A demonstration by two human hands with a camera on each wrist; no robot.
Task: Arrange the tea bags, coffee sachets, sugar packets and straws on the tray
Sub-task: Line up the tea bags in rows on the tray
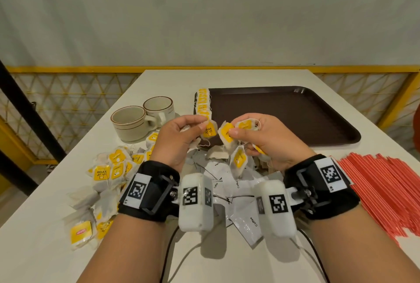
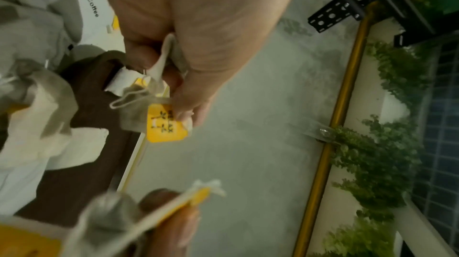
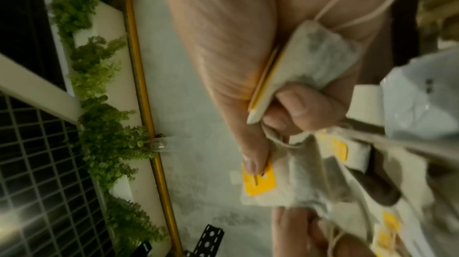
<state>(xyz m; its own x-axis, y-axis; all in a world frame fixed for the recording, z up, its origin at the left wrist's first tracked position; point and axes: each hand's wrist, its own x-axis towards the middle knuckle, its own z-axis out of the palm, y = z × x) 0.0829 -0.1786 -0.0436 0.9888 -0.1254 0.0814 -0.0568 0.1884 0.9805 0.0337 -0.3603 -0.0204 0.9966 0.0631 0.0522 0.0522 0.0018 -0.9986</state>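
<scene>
Pinched between the thumb and fingers of the left hand (image 1: 179, 134) was one tea bag (image 1: 209, 130), its yellow tag facing up, held above the near left corner of the tray (image 1: 295, 110); the left wrist view showed the same tea bag (image 2: 165, 123) hanging from the fingertips with its string looped beside it. Just to the right, the right hand (image 1: 261, 139) had its grip closed on a small bunch of tea bags (image 1: 236, 130), the thumb pressing one yellow tag against the fingers while a few more bags dangled below the palm. In the right wrist view the fingers (image 3: 303, 106) curled round that bunch (image 3: 280, 180), one bag tucked flat against the palm. Both hands were raised off the desk (image 1: 159, 78), close together but not touching. On the dark brown tray, a row of tea bags (image 1: 203, 103) lay overlapping along its left edge. Under the hands a heap of white coffee sachets (image 1: 247, 223) was spread on the desk, mixed with some loose tea bags. More tea bags (image 1: 106, 173) lay scattered to the left of the left wrist. A wide bundle of red straws (image 1: 381, 191) lay on the desk to the right, near the tray's front edge. Two cream cups (image 1: 141, 120) with brown rims stood side by side, left of the tray.
</scene>
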